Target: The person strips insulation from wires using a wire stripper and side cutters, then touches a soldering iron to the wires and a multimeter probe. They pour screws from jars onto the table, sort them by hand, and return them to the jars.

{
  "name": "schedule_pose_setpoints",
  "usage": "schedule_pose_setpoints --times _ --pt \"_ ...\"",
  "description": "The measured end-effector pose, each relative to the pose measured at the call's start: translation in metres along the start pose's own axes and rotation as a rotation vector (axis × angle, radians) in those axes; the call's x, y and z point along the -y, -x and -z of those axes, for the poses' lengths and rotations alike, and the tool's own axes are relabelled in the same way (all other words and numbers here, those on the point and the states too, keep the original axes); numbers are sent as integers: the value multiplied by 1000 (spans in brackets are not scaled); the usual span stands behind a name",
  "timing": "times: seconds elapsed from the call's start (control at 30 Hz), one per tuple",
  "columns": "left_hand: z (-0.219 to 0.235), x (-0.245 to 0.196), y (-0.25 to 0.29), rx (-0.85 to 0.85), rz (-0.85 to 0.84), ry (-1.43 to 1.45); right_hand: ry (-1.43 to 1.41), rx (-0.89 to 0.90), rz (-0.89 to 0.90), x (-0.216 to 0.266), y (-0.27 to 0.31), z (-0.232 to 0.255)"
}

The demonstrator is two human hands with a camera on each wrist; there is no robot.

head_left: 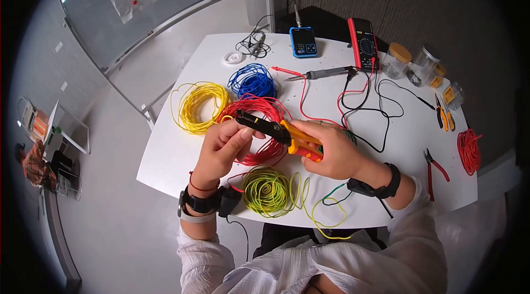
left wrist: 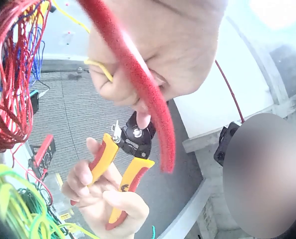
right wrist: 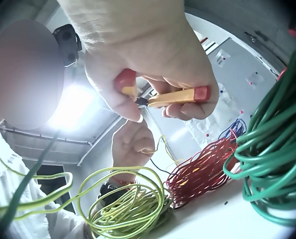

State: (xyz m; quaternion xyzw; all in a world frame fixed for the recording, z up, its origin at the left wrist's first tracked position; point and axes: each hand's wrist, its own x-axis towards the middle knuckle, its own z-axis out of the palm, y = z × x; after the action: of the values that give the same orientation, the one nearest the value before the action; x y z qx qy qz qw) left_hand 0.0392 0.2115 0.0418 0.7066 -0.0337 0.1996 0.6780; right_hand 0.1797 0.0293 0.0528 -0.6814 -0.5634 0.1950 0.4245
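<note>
My right hand (head_left: 339,150) holds a wire stripper (head_left: 265,127) by its yellow and red handles, fingers wrapped round them. The tool's black head points left, toward my left hand (head_left: 221,145). In the left wrist view, a thin yellow wire (left wrist: 99,65) runs into the curled fingers of my left hand, which pinches it beside the stripper's head. The handles stand apart in that view. Below both hands lie a red wire coil (head_left: 259,107) and a yellow-green wire coil (head_left: 268,192). A yellow wire coil (head_left: 187,107) sits left of the tool.
A blue wire coil (head_left: 253,81), a soldering iron (head_left: 328,72), a red multimeter (head_left: 364,44) and a small blue-cased device (head_left: 303,43) lie farther back. Glass jars (head_left: 396,61), orange-handled pliers (head_left: 444,115) and red-handled cutters (head_left: 434,170) are at right. A green coil (right wrist: 272,144) shows beside my right hand.
</note>
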Motion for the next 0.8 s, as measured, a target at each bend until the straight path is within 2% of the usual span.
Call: schedule_pose_setpoints --times 0.07,0.5,0.8 --pt "-1 0 0 -3 -2 0 36 -24 83 -4 1 -3" --pt "-1 4 1 -65 15 -46 42 -93 105 0 5 -10" --pt "-1 2 2 -33 -2 -25 98 -137 178 -2 4 -11"
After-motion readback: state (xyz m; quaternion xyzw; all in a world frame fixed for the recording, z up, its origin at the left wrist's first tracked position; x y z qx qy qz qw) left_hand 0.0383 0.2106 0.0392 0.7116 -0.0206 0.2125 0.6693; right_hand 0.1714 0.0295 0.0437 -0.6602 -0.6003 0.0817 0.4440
